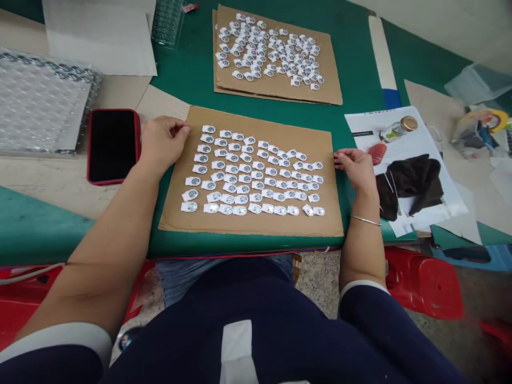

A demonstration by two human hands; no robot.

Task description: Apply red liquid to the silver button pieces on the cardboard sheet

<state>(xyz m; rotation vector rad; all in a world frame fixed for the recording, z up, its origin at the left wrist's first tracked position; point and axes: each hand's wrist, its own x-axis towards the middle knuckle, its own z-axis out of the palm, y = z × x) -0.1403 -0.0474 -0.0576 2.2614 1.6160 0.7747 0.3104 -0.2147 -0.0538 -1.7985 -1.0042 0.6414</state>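
Observation:
A brown cardboard sheet (256,226) lies on the green table near its front edge. Rows of small white tags with round silver-grey pieces (244,178) cover it. My left hand (165,140) pinches the sheet's upper left edge between thumb and fingers. At the right edge, my right hand (354,164) has its fingertips closed on the cardboard's side. Farther back, a second cardboard stack (334,80) carries many similar tags, scattered more densely, and neither hand touches it.
Left of the sheet lie a phone in a red case (113,146) and bubble wrap (40,101). On the right, a printed paper (448,213) holds a small jar (398,129) and dark cloth (416,181). Red stools (428,282) stand below the table.

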